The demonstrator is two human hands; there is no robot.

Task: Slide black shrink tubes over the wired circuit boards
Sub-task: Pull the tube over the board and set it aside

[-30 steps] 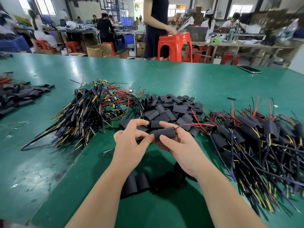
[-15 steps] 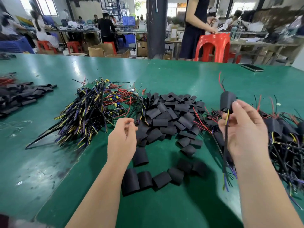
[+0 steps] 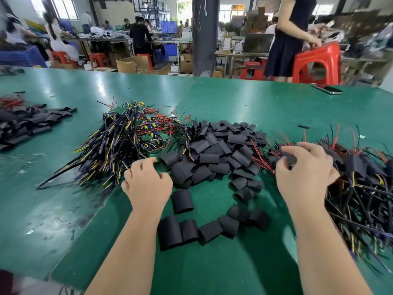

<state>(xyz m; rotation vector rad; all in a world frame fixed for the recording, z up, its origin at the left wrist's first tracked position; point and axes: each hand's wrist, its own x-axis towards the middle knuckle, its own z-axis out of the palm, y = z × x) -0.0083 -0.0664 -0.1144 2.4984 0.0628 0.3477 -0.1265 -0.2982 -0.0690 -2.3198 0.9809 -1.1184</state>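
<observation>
- the step in hand looks like the changeover between pieces: one sleeved board reaching the done pile, the next bare one about to be fetched.
- the right hand point(image 3: 306, 175) hovers over the near-left edge of the pile of sleeved boards point(image 3: 361, 173), with its fingers spread and bent over one black-covered piece. the fingertips are blurred, so whether it pinches that piece or only touches it cannot be told.
- the left hand point(image 3: 148, 184) sits palm down where the pile of bare wired circuit boards point(image 3: 136, 135) meets the heap of black shrink tubes point(image 3: 221, 150). its fingers are loosely curled and nothing shows in its grasp.
- the next move likely calls for drawing a single board out of the tangle. the wires cross and interlock, so neighbours may drag along.
- the bare boards are small and green, with blue and yellow components. long black, yellow, purple and red wires trail from them, fanning left and forward.
- the tubes are short, matt black, flattened sleeves, and some arch open. the heap lies mid-way on the green table point(image 3: 234, 99), between the two wire piles, and a loose row of tubes point(image 3: 210, 229) sits nearer the person.
- a flattened tube probably needs its mouth squeezed open before a board will enter.
- a second heap of tubes point(image 3: 27, 124) lies well apart at the far left.
</observation>
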